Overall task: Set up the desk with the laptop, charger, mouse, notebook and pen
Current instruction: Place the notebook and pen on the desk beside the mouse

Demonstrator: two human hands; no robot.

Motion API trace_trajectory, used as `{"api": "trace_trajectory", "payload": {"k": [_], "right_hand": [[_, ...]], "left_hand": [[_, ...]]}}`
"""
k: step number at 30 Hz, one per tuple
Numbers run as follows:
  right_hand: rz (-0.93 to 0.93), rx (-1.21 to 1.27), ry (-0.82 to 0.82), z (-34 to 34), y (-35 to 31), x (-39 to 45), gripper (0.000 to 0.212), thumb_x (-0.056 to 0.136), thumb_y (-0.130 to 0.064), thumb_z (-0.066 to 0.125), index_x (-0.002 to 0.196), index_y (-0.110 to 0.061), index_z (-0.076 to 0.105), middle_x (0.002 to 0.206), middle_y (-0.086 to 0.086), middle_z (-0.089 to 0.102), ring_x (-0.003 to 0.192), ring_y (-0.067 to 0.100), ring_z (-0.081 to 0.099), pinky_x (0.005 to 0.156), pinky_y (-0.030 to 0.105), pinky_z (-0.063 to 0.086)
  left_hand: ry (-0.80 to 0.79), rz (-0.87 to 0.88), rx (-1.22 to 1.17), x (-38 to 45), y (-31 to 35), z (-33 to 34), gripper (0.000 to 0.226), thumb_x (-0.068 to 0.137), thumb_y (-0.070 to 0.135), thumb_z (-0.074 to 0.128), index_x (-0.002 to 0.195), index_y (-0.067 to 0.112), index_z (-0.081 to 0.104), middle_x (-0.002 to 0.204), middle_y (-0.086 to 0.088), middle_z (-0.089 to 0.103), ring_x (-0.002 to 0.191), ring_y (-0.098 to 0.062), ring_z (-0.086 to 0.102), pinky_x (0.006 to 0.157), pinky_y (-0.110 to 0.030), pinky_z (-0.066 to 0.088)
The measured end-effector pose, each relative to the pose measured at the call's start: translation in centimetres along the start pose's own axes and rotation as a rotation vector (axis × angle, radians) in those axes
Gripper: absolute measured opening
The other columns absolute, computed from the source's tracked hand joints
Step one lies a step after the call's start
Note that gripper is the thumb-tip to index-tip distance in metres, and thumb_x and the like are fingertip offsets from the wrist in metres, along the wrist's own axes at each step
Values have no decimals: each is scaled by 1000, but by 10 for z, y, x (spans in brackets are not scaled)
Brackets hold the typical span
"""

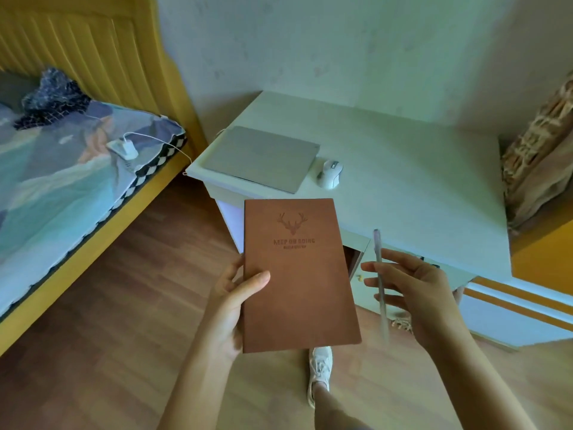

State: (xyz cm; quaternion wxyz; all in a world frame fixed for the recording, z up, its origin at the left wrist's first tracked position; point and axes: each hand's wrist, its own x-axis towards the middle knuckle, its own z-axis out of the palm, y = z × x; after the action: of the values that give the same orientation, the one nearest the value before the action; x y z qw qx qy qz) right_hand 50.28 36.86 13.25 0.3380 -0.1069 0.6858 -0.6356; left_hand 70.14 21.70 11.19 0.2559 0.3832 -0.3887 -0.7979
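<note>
The left hand [231,308] gripped a brown notebook [299,274] along its left edge, thumb curled over the cover and the other fingers hidden beneath it. The notebook was held face up above the wooden floor [124,305], its top edge overlapping the near edge of the white desk [418,181], at about 6 o'clock from the laptop. Its cover carried a stamped deer head and the words "KEEP ON GOING".

At 3 o'clock from the notebook, the right hand [415,293] had its fingers spread fairly straight toward the notebook. A clear pen [380,283] stood nearly upright across those fingers; it was blurred, so I could not tell exactly how it was held, though the thumb seemed to press it against the fingers.

The closed grey laptop [262,158] lay on the desk's left corner. The white mouse [330,173] sat just beside it at 3 o'clock. The white charger [124,148] lay on the bed [62,187], at 9 o'clock from the laptop, its cable [169,144] trailing toward the desk corner.

1 white shoe [319,373] showed on the floor at 6 o'clock from the notebook.
</note>
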Motion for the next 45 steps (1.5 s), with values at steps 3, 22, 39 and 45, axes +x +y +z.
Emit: {"api": "trace_trajectory", "payload": {"k": [3,22,39,45], "right_hand": [[20,-11,15,-3,-14,61,18,85,-3,61,99,-14,68,83,6,75,71,21,69,51,24,53],[173,-44,422,-69,-40,319,21,87,-5,61,106,-11,65,89,7,73,73,20,69,65,33,55],[314,-287,661,-120,29,442,30,82,-3,64,109,-15,63,86,5,70,69,26,66,70,42,55],[288,-605,679,-118,45,448,33,76,2,57,102,-17,64,92,0,67,73,22,64,66,32,52]], "left_hand": [[-31,-12,17,59,12,30,53,72,6,74,123,17,62,116,-14,68,104,-34,66,87,-48,54],[-272,-345,215,369,8,186,44,80,-3,68,117,20,59,104,-10,73,91,-24,71,70,-31,54],[-372,106,1138,498,-83,227,74,82,13,70,146,14,32,136,2,43,127,-12,40,104,-18,27],[-676,417,1478,493,-111,215,88,83,45,66,152,26,15,160,-1,-10,144,-10,-14,108,-23,18]]}}
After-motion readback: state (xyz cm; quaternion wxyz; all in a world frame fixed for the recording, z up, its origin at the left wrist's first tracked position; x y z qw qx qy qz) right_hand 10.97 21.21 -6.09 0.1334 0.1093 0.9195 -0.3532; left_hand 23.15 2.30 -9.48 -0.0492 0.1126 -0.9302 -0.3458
